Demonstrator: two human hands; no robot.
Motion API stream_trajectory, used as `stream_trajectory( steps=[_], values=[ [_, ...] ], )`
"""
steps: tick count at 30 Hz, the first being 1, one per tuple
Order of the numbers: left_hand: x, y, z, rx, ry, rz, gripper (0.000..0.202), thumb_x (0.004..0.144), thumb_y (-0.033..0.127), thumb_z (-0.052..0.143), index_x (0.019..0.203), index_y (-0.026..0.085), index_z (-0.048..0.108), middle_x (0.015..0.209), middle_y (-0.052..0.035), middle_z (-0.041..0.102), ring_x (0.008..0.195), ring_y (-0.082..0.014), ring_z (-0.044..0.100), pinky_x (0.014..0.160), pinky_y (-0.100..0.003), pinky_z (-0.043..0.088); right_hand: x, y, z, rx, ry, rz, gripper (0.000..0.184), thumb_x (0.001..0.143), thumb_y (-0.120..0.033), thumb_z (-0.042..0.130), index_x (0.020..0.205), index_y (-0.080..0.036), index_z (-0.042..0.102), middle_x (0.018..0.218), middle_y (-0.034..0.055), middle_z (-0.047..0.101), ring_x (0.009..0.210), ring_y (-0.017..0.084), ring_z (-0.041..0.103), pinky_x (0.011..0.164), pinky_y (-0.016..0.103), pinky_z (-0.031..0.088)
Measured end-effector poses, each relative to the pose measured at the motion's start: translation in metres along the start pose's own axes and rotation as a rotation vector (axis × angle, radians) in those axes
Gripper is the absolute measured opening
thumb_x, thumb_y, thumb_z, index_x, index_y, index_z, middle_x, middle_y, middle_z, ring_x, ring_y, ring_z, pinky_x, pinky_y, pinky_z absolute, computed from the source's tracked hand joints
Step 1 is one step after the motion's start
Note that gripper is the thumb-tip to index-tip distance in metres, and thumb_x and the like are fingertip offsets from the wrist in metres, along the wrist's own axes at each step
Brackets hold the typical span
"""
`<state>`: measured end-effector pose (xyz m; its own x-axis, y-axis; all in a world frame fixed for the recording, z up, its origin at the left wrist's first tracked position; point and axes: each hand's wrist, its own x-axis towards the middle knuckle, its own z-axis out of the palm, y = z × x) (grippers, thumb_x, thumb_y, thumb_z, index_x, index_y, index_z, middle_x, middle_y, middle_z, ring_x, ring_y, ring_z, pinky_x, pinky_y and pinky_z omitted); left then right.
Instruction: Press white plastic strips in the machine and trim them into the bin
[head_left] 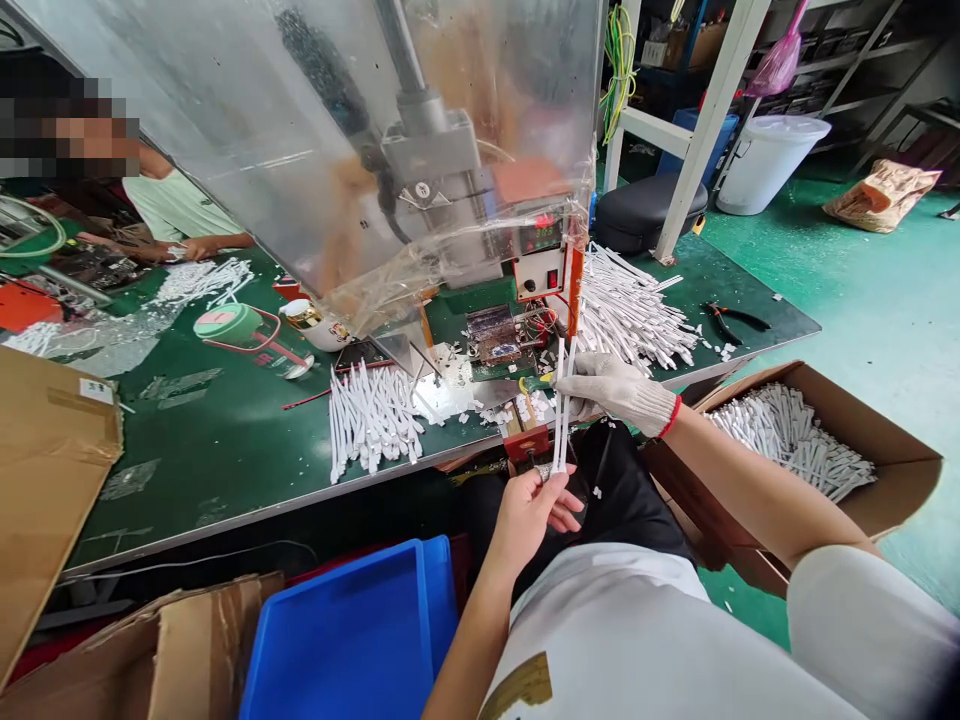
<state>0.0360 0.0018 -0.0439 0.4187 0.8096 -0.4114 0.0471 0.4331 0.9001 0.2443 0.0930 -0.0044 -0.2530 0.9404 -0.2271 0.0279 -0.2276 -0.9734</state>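
Left grip (531, 522) and gloved right grip (616, 390) close on white plastic strips (559, 420) before the green counter (210, 450); a cardboard box (896, 480) sits lower right.

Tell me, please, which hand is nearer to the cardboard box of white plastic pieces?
Right. The right hand, in a white glove, is left of the cardboard box, at the top of the white strips. The left hand is farther away, lower in view, at their lower end.

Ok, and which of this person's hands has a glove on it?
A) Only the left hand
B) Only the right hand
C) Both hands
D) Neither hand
B: the right hand wears a white knit glove, while the left hand, holding white strips, is bare.
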Motion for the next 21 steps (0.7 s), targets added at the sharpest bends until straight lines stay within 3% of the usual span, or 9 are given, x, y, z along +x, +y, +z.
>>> stream_trajectory(
  steps=[5, 13, 18, 21],
  values=[
    [0.0, -0.003, -0.003, -0.078, -0.009, -0.038, 0.048, 0.086, 0.05, 0.065, 0.11, 0.008, 0.067, 0.076, -0.0092, 0.074, 0.061, -0.0191, 0.072, 0.055, -0.025, 0.053, -0.002, -0.003, 0.008, -0.018, -0.02, -0.002, 0.04, 0.082, -0.051, 0.072, 0.091, -0.013, 0.061, 0.075, 0.0083, 0.068, 0.061, 0.015, 0.063, 0.054, 0.021, 0.051],
    [0.003, -0.007, -0.005, -0.211, -0.03, -0.098, 0.047, 0.081, 0.051, 0.07, 0.101, 0.008, 0.068, 0.075, -0.0096, 0.074, 0.064, -0.0196, 0.072, 0.058, -0.025, 0.054, 0.0, -0.011, 0.029, 0.101, -0.054, 0.013, 0.046, 0.078, -0.053, 0.075, 0.094, -0.013, 0.062, 0.069, 0.0032, 0.06, 0.057, 0.011, 0.055, 0.052, 0.019, 0.047],
    [0.005, -0.003, -0.009, -0.22, 0.056, -0.045, 0.047, 0.079, 0.054, 0.071, 0.095, 0.01, 0.068, 0.073, -0.009, 0.073, 0.063, -0.0202, 0.072, 0.057, -0.025, 0.053, 0.014, 0.004, 0.036, -0.18, -0.079, -0.009, 0.046, 0.083, -0.059, 0.067, 0.086, -0.013, 0.071, 0.065, 0.003, 0.058, 0.053, 0.01, 0.05, 0.045, 0.018, 0.039],
    [0.008, 0.002, -0.011, -0.236, 0.097, -0.029, 0.05, 0.077, 0.056, 0.072, 0.095, 0.009, 0.067, 0.072, -0.0088, 0.073, 0.062, -0.0202, 0.072, 0.056, -0.025, 0.053, 0.027, 0.015, 0.041, -0.158, -0.121, 0.007, 0.044, 0.085, -0.057, 0.066, 0.083, -0.014, 0.073, 0.065, 0.003, 0.059, 0.051, 0.009, 0.046, 0.043, 0.02, 0.034]
  ],
)
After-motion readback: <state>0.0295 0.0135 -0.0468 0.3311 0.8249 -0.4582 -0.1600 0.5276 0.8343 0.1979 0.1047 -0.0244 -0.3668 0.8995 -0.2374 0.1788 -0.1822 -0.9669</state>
